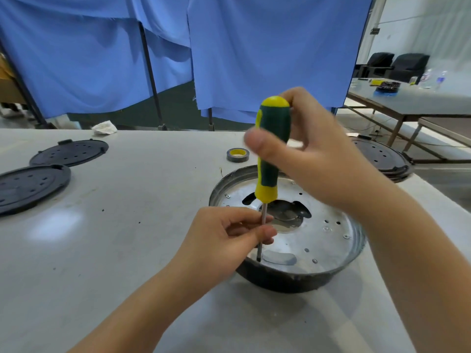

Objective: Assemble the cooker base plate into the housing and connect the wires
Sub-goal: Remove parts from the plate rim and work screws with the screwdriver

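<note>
Head view: The base plate (318, 240) sits inside the dark housing (280, 281), near the desk's (127, 250) right edge. Several screws appear seated around the plate rim. The right hand (313, 159) grips the handle of the screwdriver (272, 151), which stands upright with its tip at the plate's near rim. The left hand (229, 235) pinches the shank to steady it. Judged status: fastening in progress; no wires are visible, so connection appears outstanding.

Two black perforated covers (38, 179) lie at the left edge, a tape roll (237, 154) lies beyond the housing, and further covers are stacked at the far right. Nothing obstructs the work.
</note>
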`<action>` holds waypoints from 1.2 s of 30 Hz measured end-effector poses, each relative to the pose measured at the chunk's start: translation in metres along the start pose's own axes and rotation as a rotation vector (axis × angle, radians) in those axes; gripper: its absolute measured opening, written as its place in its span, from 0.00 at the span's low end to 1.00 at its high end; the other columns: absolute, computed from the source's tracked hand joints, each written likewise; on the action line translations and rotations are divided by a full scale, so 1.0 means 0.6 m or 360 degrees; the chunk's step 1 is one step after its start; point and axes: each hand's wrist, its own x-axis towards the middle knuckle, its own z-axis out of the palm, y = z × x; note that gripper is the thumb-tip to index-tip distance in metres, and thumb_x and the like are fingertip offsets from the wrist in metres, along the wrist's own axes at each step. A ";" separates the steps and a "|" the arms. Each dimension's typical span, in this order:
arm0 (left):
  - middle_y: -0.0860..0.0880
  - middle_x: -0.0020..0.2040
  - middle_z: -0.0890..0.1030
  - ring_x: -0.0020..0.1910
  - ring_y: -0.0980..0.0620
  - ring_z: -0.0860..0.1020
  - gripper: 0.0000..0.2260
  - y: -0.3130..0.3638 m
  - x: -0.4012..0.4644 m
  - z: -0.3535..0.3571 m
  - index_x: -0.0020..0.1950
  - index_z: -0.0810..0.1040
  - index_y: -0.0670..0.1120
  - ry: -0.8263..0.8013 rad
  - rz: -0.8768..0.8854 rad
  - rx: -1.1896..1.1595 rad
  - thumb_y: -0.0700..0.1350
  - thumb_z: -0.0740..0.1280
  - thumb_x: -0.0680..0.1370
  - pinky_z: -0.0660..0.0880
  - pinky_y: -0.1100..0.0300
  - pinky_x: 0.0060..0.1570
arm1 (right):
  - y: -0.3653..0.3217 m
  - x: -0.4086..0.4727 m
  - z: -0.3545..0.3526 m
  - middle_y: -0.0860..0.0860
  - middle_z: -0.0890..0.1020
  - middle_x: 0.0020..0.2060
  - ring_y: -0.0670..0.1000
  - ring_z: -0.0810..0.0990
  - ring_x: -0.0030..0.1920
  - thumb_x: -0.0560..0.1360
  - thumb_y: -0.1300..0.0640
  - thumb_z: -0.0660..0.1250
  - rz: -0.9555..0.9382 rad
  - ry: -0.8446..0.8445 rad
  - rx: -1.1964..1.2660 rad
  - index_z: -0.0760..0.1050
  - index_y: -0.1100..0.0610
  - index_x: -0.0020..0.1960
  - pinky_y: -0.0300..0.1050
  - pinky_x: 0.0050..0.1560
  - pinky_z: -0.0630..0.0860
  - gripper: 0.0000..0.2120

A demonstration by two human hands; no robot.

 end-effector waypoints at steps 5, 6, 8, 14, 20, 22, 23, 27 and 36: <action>0.56 0.43 0.86 0.45 0.58 0.84 0.12 0.005 0.001 -0.008 0.52 0.80 0.55 -0.0250 0.0003 0.0125 0.37 0.65 0.78 0.78 0.68 0.48 | 0.033 0.006 -0.028 0.57 0.80 0.60 0.56 0.80 0.60 0.74 0.63 0.62 0.0228 -0.0728 0.0966 0.66 0.57 0.70 0.53 0.59 0.77 0.24; 0.56 0.45 0.86 0.47 0.58 0.84 0.13 0.005 0.001 -0.010 0.53 0.79 0.55 -0.0289 0.0016 0.0146 0.37 0.64 0.79 0.77 0.69 0.49 | 0.038 0.006 -0.030 0.58 0.79 0.61 0.57 0.79 0.61 0.74 0.66 0.62 0.0200 -0.0762 0.0986 0.66 0.59 0.70 0.53 0.60 0.76 0.25; 0.56 0.47 0.85 0.49 0.59 0.83 0.13 0.005 -0.001 -0.013 0.56 0.78 0.55 -0.0341 0.0037 0.0172 0.38 0.61 0.81 0.77 0.69 0.50 | 0.047 0.007 -0.029 0.58 0.81 0.59 0.57 0.80 0.60 0.73 0.67 0.64 0.0183 -0.0705 0.0941 0.70 0.60 0.68 0.50 0.58 0.77 0.23; 0.55 0.41 0.85 0.43 0.56 0.84 0.07 0.000 -0.001 -0.007 0.50 0.83 0.57 -0.0176 0.0118 0.0125 0.48 0.70 0.74 0.80 0.64 0.45 | 0.036 0.009 -0.011 0.48 0.81 0.35 0.51 0.80 0.40 0.58 0.50 0.80 0.0149 -0.0244 0.0319 0.79 0.51 0.39 0.45 0.46 0.80 0.14; 0.55 0.33 0.84 0.33 0.55 0.84 0.08 -0.008 0.000 0.001 0.39 0.84 0.55 0.0119 0.0097 0.0057 0.54 0.75 0.62 0.79 0.66 0.38 | 0.023 0.007 0.004 0.48 0.81 0.36 0.51 0.82 0.42 0.61 0.43 0.78 0.0088 -0.0146 0.0125 0.75 0.58 0.44 0.49 0.46 0.81 0.23; 0.53 0.34 0.85 0.35 0.53 0.85 0.04 -0.006 -0.001 0.004 0.39 0.85 0.55 0.0061 0.0052 -0.0016 0.51 0.74 0.65 0.79 0.66 0.40 | 0.028 0.006 -0.007 0.50 0.85 0.48 0.48 0.84 0.47 0.68 0.48 0.73 0.0186 -0.0428 0.0393 0.75 0.58 0.54 0.46 0.51 0.81 0.19; 0.53 0.35 0.85 0.36 0.54 0.85 0.04 -0.005 0.000 0.004 0.42 0.85 0.55 0.0030 0.0048 -0.0005 0.48 0.74 0.68 0.79 0.66 0.41 | 0.030 0.005 -0.013 0.51 0.84 0.53 0.49 0.84 0.51 0.71 0.53 0.70 0.0229 -0.0571 0.0557 0.73 0.57 0.59 0.46 0.54 0.80 0.19; 0.53 0.40 0.86 0.40 0.55 0.85 0.10 -0.004 0.001 -0.001 0.49 0.82 0.54 -0.0105 0.0064 0.0086 0.39 0.69 0.77 0.79 0.67 0.45 | 0.043 0.002 -0.026 0.58 0.81 0.58 0.57 0.81 0.59 0.72 0.66 0.66 0.0239 -0.0754 0.0877 0.69 0.62 0.67 0.50 0.59 0.77 0.23; 0.59 0.50 0.84 0.51 0.60 0.83 0.12 -0.001 -0.002 -0.009 0.58 0.74 0.62 -0.0354 0.0159 0.0260 0.47 0.60 0.79 0.79 0.61 0.53 | 0.036 0.007 -0.006 0.52 0.81 0.35 0.55 0.81 0.38 0.62 0.57 0.80 0.0087 -0.0375 0.0296 0.76 0.56 0.40 0.52 0.46 0.81 0.14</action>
